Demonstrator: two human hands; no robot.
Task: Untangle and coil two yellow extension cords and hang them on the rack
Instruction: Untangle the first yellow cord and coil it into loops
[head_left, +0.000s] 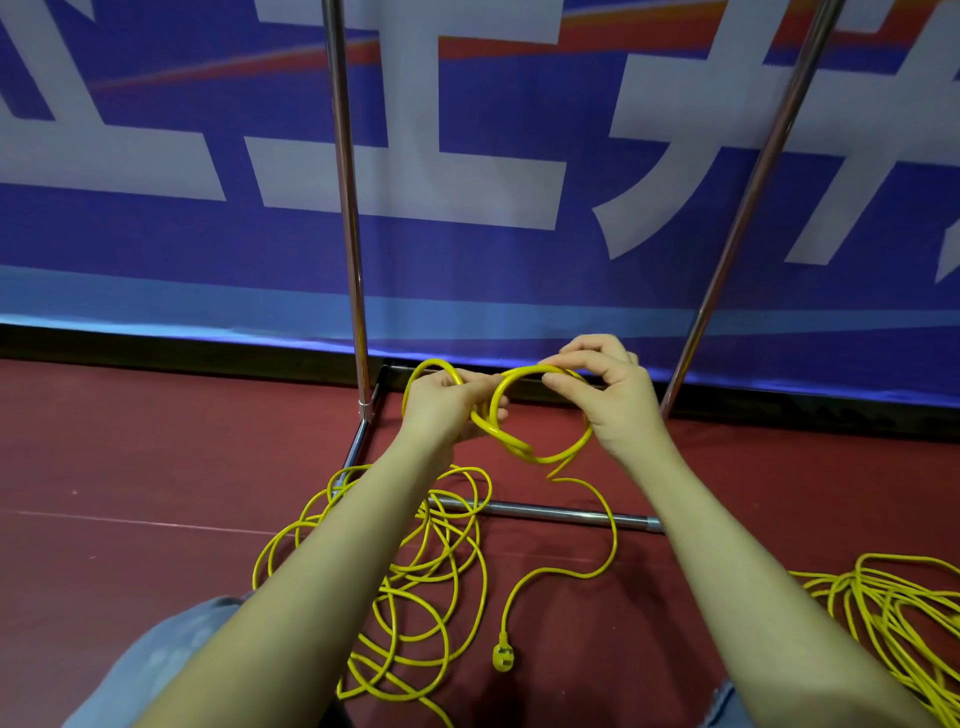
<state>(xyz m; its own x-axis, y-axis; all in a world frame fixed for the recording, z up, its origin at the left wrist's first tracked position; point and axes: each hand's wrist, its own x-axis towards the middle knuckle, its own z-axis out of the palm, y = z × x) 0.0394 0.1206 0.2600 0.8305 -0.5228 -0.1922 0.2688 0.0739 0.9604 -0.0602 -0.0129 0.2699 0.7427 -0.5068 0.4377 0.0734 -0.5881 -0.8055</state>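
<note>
The left hand (449, 405) is gripping the coil (524, 415) to keep its loops gathered; the right hand (608, 397) is pinching its top (adding a turn, seemingly).

yellow cord (415, 571) tangled, second cord (893, 608) heaped

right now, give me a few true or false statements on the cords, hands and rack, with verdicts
1. Both hands hold small loops of one yellow cord. True: the left hand and right hand grip the held loops.
2. The plug is in the right hand. False: the plug lies on the red floor.
3. A second cord pile lies at the lower right. True.
4. A coil already hangs on the rack. False: the rack poles show no cord hanging.
</note>
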